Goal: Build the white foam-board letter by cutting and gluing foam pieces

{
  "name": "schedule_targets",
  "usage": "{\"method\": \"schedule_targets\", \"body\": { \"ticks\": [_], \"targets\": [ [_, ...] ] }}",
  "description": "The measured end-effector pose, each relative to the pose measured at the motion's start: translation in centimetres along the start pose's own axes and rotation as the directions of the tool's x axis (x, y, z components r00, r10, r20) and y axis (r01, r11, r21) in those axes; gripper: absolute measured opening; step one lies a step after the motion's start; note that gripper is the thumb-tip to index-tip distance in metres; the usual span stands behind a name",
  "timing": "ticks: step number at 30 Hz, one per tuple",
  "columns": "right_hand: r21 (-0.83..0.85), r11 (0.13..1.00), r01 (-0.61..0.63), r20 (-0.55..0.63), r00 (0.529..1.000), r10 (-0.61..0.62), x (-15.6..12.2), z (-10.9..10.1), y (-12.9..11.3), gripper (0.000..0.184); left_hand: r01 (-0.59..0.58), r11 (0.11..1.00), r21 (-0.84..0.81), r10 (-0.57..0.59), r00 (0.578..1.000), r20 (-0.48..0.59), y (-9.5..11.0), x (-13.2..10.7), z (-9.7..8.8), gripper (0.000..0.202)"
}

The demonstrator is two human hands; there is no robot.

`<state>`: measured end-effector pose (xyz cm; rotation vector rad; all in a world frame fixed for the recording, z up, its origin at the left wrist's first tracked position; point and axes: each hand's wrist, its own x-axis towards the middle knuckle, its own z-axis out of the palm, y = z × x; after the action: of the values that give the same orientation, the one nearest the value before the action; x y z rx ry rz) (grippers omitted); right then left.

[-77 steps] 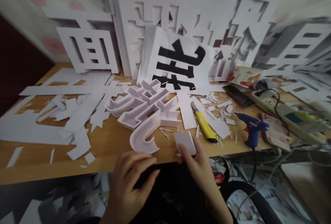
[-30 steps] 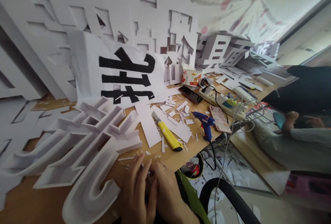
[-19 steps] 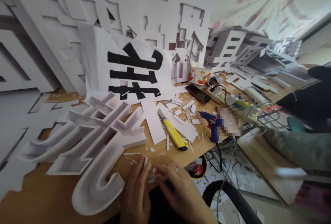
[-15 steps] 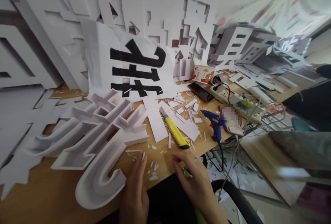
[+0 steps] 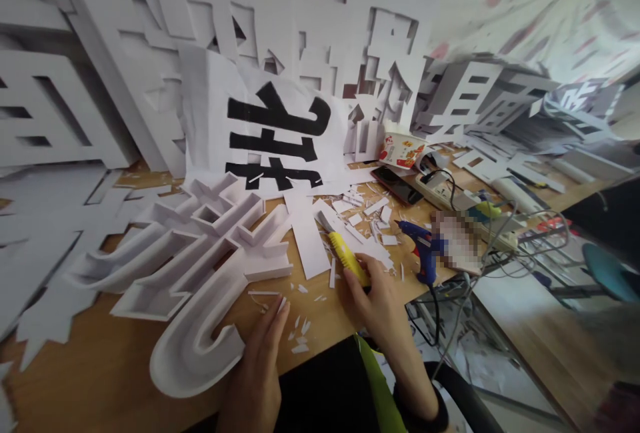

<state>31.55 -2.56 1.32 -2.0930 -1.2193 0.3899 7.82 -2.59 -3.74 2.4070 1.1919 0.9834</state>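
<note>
My right hand has its fingers closed around the rear of a yellow utility knife, which lies on the table with its blade pointing away over paper strips. At the table's near edge, my left hand has its fingers pressed together, with a small white sliver at the tips. Just left of it lies a white three-dimensional character built of board with raised walls. Behind that leans a paper sheet printed with a black character.
A blue glue gun stands right of the knife, beside a power strip with tangled cables. Behind are a phone and a paper cup. White offcuts litter the table. Large cut-out boards lean at the back.
My right hand has reached forward from the table edge and taken hold of the utility knife. My left hand stays near the white character. The view has shifted slightly.
</note>
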Motion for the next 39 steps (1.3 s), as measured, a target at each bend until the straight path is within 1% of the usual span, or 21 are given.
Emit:
{"method": "schedule_targets", "body": {
  "ticks": [3, 5, 7, 9, 10, 12, 14, 16, 19, 21, 22, 24, 25, 26, 28, 30, 31, 33, 36, 37, 39],
  "targets": [
    [0.319, 0.935, -0.158, 0.013, 0.987, 0.162, -0.2, -1.8, 0.7, 0.049, -0.042, 0.999, 0.029, 0.042, 0.999, -0.006, -0.6, -0.2, 0.0, 0.070],
    [0.547, 0.799, -0.249, -0.004, 0.954, 0.300, -0.6, -2.8, 1.2, 0.050, -0.035, 0.999, 0.034, 0.036, 0.999, -0.004, -0.5, -0.2, 0.0, 0.070],
    [0.753, 0.602, -0.267, 0.045, 0.933, 0.357, -1.0, -3.4, 1.5, 0.046, -0.013, 1.000, 0.010, 0.013, 1.000, -0.019, 0.0, 0.2, 0.1, 0.066],
    [0.874, 0.416, -0.251, 0.141, 0.951, 0.277, -1.5, -3.7, 1.5, 0.036, 0.056, 0.997, -0.046, -0.059, 0.996, -0.064, 0.8, 0.9, 0.3, 0.058],
    [0.905, 0.356, -0.234, 0.167, 0.963, 0.209, -1.8, -3.8, 1.4, 0.031, 0.109, 0.990, -0.086, -0.117, 0.988, -0.097, 1.2, 1.5, 0.4, 0.052],
    [0.932, 0.303, -0.200, 0.173, 0.978, 0.113, -2.4, -3.9, 1.1, 0.027, 0.213, 0.958, -0.191, -0.243, 0.959, -0.147, 2.0, 2.7, 0.5, 0.036],
    [0.929, 0.324, -0.179, 0.167, 0.984, 0.063, -3.0, -4.0, 0.9, 0.031, 0.244, 0.933, -0.266, -0.293, 0.942, -0.162, 2.6, 3.7, 0.3, 0.025],
    [0.912, 0.358, -0.199, 0.203, 0.979, 0.026, -3.5, -4.0, 0.7, 0.041, 0.188, 0.942, -0.280, -0.235, 0.961, -0.147, 2.8, 3.9, -0.4, 0.020],
    [0.890, 0.336, -0.310, 0.325, 0.946, 0.013, -4.4, -3.5, 0.1, 0.040, 0.088, 0.949, -0.302, -0.123, 0.987, -0.100, 3.2, 2.2, -2.4, 0.019],
    [0.855, 0.317, -0.411, 0.420, 0.907, 0.043, -4.9, -2.7, -0.7, 0.040, 0.104, 0.924, -0.367, -0.126, 0.991, -0.037, 3.8, 0.2, -3.7, 0.016],
    [0.826, 0.329, -0.457, 0.464, 0.884, 0.063, -5.1, -2.3, -1.1, 0.043, 0.161, 0.903, -0.399, -0.187, 0.982, -0.027, 4.3, -0.7, -4.2, 0.016],
    [0.765, 0.395, -0.509, 0.517, 0.851, 0.095, -5.4, -1.3, -1.8, 0.051, 0.360, 0.822, -0.440, -0.404, 0.915, -0.006, 5.4, -1.9, -4.6, 0.025],
    [0.742, 0.440, -0.506, 0.518, 0.849, 0.103, -5.5, -0.9, -2.1, 0.053, 0.411, 0.779, -0.473, -0.457, 0.889, 0.021, 5.9, -2.0, -4.6, 0.029],
    [0.727, 0.488, -0.483, 0.499, 0.860, 0.106, -5.6, -0.4, -2.4, 0.052, 0.434, 0.743, -0.510, -0.471, 0.880, 0.064, 6.4, -1.8, -4.4, 0.031],
    [0.729, 0.559, -0.397, 0.427, 0.901, 0.083, -5.6, 0.3, -2.7, 0.046, 0.421, 0.715, -0.558, -0.407, 0.900, 0.158, 7.2, -0.9, -3.7, 0.035],
    [0.753, 0.567, -0.334, 0.384, 0.923, 0.034, -5.5, 0.6, -3.0, 0.044, 0.390, 0.728, -0.564, -0.323, 0.920, 0.221, 7.4, 0.1, -2.9, 0.038],
    [0.765, 0.552, -0.331, 0.393, 0.920, 0.008, -5.5, 0.6, -3.2, 0.044, 0.378, 0.740, -0.556, -0.298, 0.926, 0.233, 7.4, 0.6, -2.6, 0.039],
    [0.778, 0.504, -0.374, 0.456, 0.889, -0.044, -5.5, 0.5, -3.7, 0.046, 0.357, 0.756, -0.549, -0.261, 0.933, 0.248, 6.9, 1.4, -2.3, 0.038],
    [0.772, 0.442, -0.456, 0.553, 0.825, -0.117, -5.6, 0.0, -4.3, 0.047, 0.283, 0.781, -0.557, -0.124, 0.944, 0.306, 5.6, 2.5, -2.3, 0.028],
    [0.769, 0.443, -0.461, 0.571, 0.807, -0.150, -5.6, -0.3, -4.3, 0.048, 0.251, 0.785, -0.567, -0.067, 0.943, 0.325, 5.2, 2.8, -2.3, 0.024],
    [0.757, 0.495, -0.425, 0.585, 0.780, -0.224, -5.2, -1.4, -4.2, 0.048, 0.216, 0.773, -0.596, -0.006, 0.943, 0.333, 4.9, 3.4, -2.3, 0.024]
  ]
}}
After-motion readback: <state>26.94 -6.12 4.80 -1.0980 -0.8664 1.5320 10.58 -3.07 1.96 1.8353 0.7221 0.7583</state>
